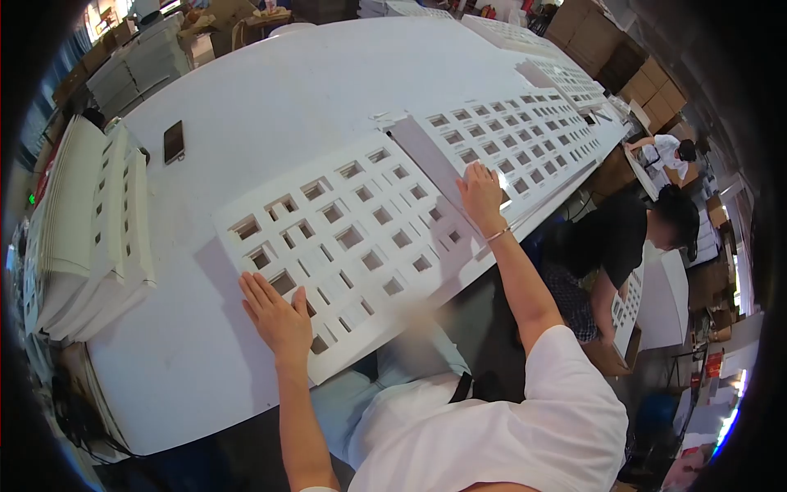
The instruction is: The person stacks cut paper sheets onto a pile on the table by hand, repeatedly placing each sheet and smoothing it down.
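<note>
A white panel (352, 217) with rows of square and slotted holes lies on the white table (246, 90) in front of me. My left hand (279, 316) rests flat on its left end, fingers spread. At the far right end, my right hand (481, 195) lies with its fingers stretched out, beside the gap to a second perforated panel (512, 139). A bracelet is on my right wrist. Neither hand is wrapped round anything.
A phone (174, 142) lies on the table's far left. Stacked white panels (98, 221) stand at the left edge. More perforated panels (566, 80) are at the back right. Two people, one in a black shirt (611, 234), are at the right, near cardboard boxes (656, 90).
</note>
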### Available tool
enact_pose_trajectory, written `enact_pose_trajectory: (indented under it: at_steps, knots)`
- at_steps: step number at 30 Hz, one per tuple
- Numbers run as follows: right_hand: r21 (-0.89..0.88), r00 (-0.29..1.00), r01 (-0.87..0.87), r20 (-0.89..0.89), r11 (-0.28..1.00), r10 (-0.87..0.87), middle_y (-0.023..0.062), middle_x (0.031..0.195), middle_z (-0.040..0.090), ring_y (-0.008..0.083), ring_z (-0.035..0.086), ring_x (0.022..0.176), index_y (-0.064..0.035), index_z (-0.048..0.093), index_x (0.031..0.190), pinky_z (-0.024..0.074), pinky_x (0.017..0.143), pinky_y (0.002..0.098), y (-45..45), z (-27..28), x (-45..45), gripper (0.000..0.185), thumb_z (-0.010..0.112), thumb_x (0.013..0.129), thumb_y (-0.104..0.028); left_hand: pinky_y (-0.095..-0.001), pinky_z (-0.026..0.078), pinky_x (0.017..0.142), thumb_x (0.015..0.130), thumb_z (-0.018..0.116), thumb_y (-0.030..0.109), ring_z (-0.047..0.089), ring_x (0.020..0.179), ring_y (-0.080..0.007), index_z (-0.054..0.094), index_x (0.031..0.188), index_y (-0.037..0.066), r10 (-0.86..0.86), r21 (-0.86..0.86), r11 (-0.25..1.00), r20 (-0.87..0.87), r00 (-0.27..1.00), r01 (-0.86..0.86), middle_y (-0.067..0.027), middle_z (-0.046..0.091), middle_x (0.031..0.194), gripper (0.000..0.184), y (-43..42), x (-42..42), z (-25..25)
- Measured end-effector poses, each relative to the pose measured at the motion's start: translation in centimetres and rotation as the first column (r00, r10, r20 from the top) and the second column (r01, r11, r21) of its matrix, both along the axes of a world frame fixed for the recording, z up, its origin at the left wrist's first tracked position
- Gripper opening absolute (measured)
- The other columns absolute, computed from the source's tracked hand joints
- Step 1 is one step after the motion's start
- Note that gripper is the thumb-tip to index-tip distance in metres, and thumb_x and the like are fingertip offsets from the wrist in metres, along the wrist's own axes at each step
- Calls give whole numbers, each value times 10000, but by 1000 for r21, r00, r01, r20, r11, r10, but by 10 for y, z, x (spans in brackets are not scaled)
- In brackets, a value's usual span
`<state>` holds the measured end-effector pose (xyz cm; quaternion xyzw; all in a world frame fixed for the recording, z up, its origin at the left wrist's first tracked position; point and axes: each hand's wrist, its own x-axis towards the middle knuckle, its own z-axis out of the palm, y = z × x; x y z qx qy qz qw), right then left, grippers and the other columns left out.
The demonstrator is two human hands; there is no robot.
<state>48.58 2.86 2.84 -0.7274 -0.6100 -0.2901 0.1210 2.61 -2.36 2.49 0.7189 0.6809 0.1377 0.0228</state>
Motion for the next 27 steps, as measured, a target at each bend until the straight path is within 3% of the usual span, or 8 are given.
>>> enact_pose_trajectory:
  at_steps: [9, 11, 13, 14, 16, 19, 21, 27]
  knots:
    - [-431, 993, 3, -104, 902, -53, 202, 786, 679, 375, 678, 738, -1, 651, 771, 539, 714, 482, 2, 58, -12, 305, 534, 958, -212, -518, 163, 1229, 1005, 520, 443, 110, 1541, -351, 220, 1529, -116, 1, 1, 1000, 15, 1000, -1, -258, 181, 1629, 822, -2, 1, 2]
    - [-549, 959, -256, -248, 795, 138, 196, 786, 703, 338, 699, 706, 21, 683, 805, 565, 699, 420, -11, 106, -62, 312, 530, 976, -191, -523, 151, 1229, 1007, 524, 432, 98, 1544, -349, 254, 1527, -94, 14, 8, 1000, -21, 1000, -14, -256, 187, 1627, 788, -2, 2, 3]
    - [-41, 130, -726, -988, 687, 79, 131, 814, 729, 250, 734, 787, 36, 730, 902, 582, 725, 370, -32, 146, -101, 311, 553, 1004, -197, -531, 165, 1217, 1019, 514, 397, 149, 1531, -351, 296, 1514, -67, -15, 136, 991, -34, 999, 20, -250, 233, 1609, 713, -3, 5, 3]
    - [109, -245, -702, -965, 704, -94, 97, 860, 724, 184, 715, 803, 47, 718, 976, 577, 746, 336, -49, 189, -118, 314, 588, 1011, -236, -535, 172, 1211, 1025, 508, 379, 175, 1525, -352, 317, 1507, -54, -28, 191, 981, -51, 998, 37, -247, 256, 1601, 676, -6, 4, 4]
    - [221, -404, -592, -914, 775, -47, 90, 869, 714, 151, 689, 775, 44, 702, 972, 559, 718, 293, -47, 208, -109, 305, 579, 1015, -232, -504, 252, 1168, 1041, 493, 360, 317, 1435, -342, 414, 1428, -42, -173, 341, 932, 121, 977, 123, -232, 369, 1512, 564, -12, -2, 6]
    - [159, -322, -449, -947, 879, 7, 67, 730, 689, 125, 661, 615, -1, 706, 913, 545, 587, 265, -23, 175, -88, 325, 567, 1024, -273, -457, 350, 1082, 1068, 448, 350, 464, 1251, -310, 515, 1302, -46, -151, 264, 963, 681, 717, -48, -197, 496, 1334, 465, -13, -11, 3]
    - [20, -33, -427, -999, 904, 6, 54, 695, 670, 132, 648, 582, -6, 697, 891, 510, 542, 276, -11, 121, -54, 321, 583, 1012, -281, -394, 422, 977, 1093, 389, 346, 520, 1069, -263, 596, 1137, -56, -85, 92, 993, 993, 86, -69, -162, 558, 1088, 455, -6, -26, -18]
    - [-257, 467, -201, -873, 945, -138, 126, 750, 692, 191, 659, 634, 35, 692, 904, 515, 653, 345, -16, 49, -39, 355, 581, 966, -296, -366, 441, 873, 1055, 480, 337, 548, 960, -247, 662, 970, -56, 72, -61, 996, 982, 177, -66, -146, 632, 1000, 442, 9, -43, -14]
